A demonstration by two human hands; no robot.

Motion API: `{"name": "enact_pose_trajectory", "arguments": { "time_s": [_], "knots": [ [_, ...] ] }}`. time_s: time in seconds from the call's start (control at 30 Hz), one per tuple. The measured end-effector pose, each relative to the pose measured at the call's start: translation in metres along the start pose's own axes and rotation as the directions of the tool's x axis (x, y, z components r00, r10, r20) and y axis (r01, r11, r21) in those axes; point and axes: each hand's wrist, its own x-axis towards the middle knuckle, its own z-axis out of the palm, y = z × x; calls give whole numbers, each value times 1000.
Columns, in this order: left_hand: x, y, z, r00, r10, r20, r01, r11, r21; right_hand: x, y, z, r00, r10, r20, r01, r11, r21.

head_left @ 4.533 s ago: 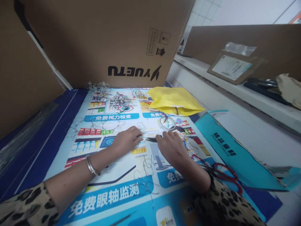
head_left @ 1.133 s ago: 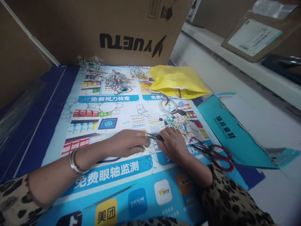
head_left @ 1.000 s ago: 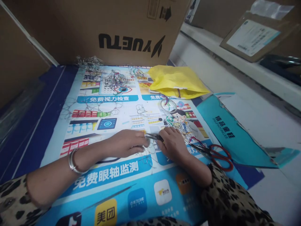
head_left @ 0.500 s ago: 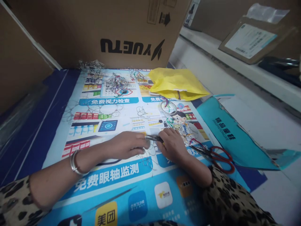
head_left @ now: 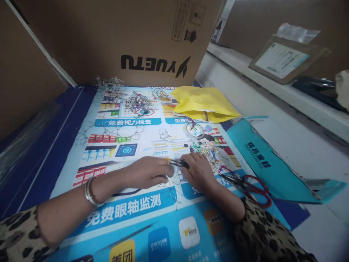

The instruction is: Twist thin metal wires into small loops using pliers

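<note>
My right hand (head_left: 199, 171) is closed around a pair of pliers (head_left: 178, 162), whose slim metal jaws point left toward my other hand. My left hand (head_left: 149, 171) is pinched at the jaw tips, and thin wire (head_left: 172, 187) trails in loose loops just below its fingers. The fingers themselves partly hide what they pinch. Right of my right hand, red-handled scissors (head_left: 255, 189) lie with their blades pointing left. A tangle of fine wire and a dark red strand (head_left: 226, 169) lie between that hand and the scissors.
A printed poster (head_left: 131, 227) covers the table. Toward the back are wire tangles (head_left: 137, 102), a clear ring-shaped roll (head_left: 195, 130) and a yellow bag (head_left: 204, 103). A cardboard box (head_left: 109, 36) closes off the far side. Teal cardboard (head_left: 253, 160) lies at the right.
The view has tilted slightly upward, so the things at the back sit lower in the picture. Both hands stay together at the pliers, with barely any movement.
</note>
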Motion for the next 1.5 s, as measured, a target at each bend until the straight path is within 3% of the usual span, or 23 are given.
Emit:
{"name": "enact_pose_trajectory", "arguments": {
  "time_s": [0.73,1.5],
  "knots": [
    [3,-3,3,1000,-19,-3,19,1000,2,-1,6,2,1000,-23,0,23,999,48],
    [3,-4,2,999,49,-3,-49,998,-29,9,5,2,999,-33,-24,33,999,9]
  ]
}}
